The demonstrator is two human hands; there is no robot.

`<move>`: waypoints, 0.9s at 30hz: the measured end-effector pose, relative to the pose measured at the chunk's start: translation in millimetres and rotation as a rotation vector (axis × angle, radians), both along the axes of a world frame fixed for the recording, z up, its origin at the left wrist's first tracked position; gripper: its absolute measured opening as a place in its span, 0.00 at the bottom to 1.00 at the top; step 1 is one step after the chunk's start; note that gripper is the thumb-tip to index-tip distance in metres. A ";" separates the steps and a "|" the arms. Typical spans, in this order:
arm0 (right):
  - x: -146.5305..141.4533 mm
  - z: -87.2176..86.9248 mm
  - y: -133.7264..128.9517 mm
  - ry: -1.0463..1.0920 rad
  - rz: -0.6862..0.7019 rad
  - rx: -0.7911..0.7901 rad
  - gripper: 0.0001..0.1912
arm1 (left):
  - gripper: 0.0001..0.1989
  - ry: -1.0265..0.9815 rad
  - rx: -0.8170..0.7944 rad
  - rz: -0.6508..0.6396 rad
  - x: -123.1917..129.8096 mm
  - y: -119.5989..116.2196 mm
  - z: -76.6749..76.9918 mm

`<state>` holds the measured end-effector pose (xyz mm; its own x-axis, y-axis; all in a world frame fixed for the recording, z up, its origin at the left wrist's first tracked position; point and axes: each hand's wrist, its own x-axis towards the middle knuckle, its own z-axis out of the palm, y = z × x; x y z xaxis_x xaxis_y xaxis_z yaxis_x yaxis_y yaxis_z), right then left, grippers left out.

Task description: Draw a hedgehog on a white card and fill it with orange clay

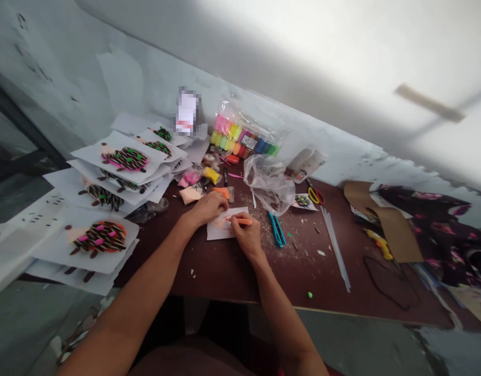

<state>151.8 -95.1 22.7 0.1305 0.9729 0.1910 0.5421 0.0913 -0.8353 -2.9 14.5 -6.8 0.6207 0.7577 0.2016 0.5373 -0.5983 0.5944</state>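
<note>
A small white sheet of paper [221, 231] lies on the dark table before me, with a faint orange outline drawn on it. My right hand [248, 237] is closed around an orange pen [244, 221], held low over the sheet. My left hand [209, 208] rests at the sheet's upper left corner, its fingers bent and loosely laid down, with nothing seen gripped in them. Just beyond it sit an orange lump of clay [224, 192] and a packet of pale peach clay [191, 195]. The pen's tip is hidden by the right hand.
At left, paper sheets with clay hedgehogs [103, 237] are piled up. Behind stand a phone [187, 112] and a pack of coloured clay [244, 137]. To the right are a plastic bag [269, 183], a teal cutter [277, 230], scissors [315, 195], glue sticks [336, 248] and a yellow glue gun [378, 243].
</note>
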 end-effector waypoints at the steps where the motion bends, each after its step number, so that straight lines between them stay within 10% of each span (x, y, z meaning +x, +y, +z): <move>1: -0.1 -0.2 0.0 -0.008 -0.006 0.006 0.12 | 0.10 -0.003 0.000 0.000 0.0 -0.1 0.2; 27: -1.6 -0.2 -4.7 0.007 -0.016 -0.008 0.12 | 0.11 -0.038 -0.001 0.001 0.2 -0.2 -0.2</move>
